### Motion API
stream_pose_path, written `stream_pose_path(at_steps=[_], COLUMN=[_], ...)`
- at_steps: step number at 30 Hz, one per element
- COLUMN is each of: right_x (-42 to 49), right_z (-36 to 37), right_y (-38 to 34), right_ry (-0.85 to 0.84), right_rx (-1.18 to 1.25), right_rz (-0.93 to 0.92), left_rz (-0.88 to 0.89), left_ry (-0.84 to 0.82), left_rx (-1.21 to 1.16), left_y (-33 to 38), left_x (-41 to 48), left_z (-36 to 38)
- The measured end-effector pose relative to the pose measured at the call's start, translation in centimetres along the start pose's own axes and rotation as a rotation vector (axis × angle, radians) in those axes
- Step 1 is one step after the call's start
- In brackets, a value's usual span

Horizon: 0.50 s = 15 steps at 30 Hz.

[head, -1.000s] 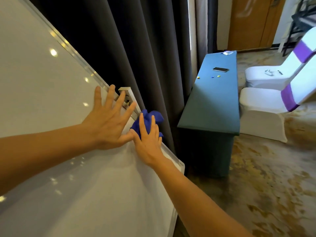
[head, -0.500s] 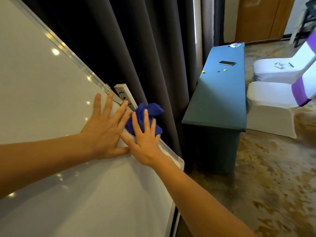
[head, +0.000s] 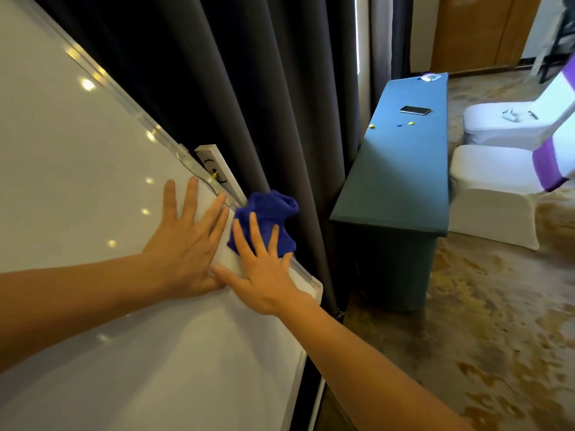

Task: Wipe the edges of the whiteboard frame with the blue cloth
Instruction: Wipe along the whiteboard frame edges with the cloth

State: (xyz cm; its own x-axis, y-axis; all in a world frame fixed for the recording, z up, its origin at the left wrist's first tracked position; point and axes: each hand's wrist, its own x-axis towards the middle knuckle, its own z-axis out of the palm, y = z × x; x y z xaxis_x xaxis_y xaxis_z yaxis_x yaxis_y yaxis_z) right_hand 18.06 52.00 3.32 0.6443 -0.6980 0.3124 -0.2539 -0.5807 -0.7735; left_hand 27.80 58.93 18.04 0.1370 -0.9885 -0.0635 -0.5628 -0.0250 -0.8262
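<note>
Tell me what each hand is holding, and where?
Right hand presses the blue cloth flat-fingered against the whiteboard frame, no closed grip. Left hand holds nothing.

A teal table [head: 404, 181] carries a dark phone [head: 414, 110] and small coloured beads [head: 411, 123].

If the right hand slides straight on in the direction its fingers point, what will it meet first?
The right hand already presses the blue cloth on the whiteboard frame. Along the frame, it would probably first reach the white bracket with its brass screw. The dark curtain hangs close beside; depth there is unclear.
</note>
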Motion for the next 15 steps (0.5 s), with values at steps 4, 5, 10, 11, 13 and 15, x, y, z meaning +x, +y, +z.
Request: stream_pose_path(at_steps=[4, 5, 10, 11, 13, 15], right_x=[-2.1, -2.2, 0.2, 0.8, 1.5, 1.1], right_z=[0.2, 0.2, 0.5, 0.6, 0.7, 0.8], right_y=[4.8, 5.4, 2.0, 0.8, -0.3, 1.3], right_ry=[-0.082, -0.118, -0.100, -0.068, 0.007, 0.057], right_rx=[-0.003, 0.014, 0.187, 0.210, 0.244, 0.198], right_rz=[0.205, 0.257, 0.187, 0.141, 0.070, 0.033], left_rz=[-0.019, -0.026, -0.058, -0.060, -0.056, -0.047], left_ry=[0.011, 0.008, -0.011, -0.015, -0.010, 0.003], left_rx=[0.019, 0.018, 0.039, 0.037, 0.025, 0.009], left_y=[0.1, 0.0, 0.2, 0.3, 0.4, 0.5], left_x=[0.4, 0.4, 0.3, 0.2, 0.0, 0.1], left_z=[-0.1, -0.2, 0.2, 0.2, 0.2, 0.2])
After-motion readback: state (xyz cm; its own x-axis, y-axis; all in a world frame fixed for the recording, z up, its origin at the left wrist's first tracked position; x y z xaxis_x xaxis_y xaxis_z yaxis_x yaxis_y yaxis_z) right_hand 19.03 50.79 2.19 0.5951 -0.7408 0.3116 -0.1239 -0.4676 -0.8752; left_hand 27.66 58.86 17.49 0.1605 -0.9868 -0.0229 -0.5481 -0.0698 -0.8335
